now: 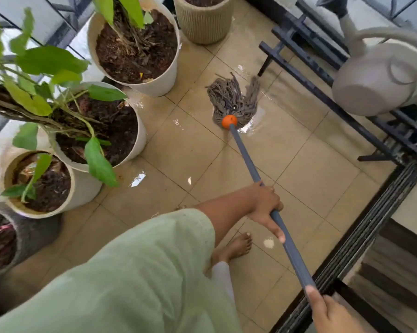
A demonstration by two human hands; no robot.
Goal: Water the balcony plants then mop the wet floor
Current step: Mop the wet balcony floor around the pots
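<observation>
Mopping step: left hand [265, 205] and right hand [327, 311] grip the grey-handled, orange-collared string mop [245, 152], its head towards the wet beige tiled floor's [190, 145] far edge. Next, likely sweep the puddle [137, 180] beside the white plastic plant pots [141, 135].

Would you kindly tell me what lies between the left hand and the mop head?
In the head view, only the grey mop handle spans from the left hand to the mop head, above bare wet tiles.

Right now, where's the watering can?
Head view, upper right: the grey plastic watering can rests on the dark metal rack, to the right of the grey string mop head.
</observation>
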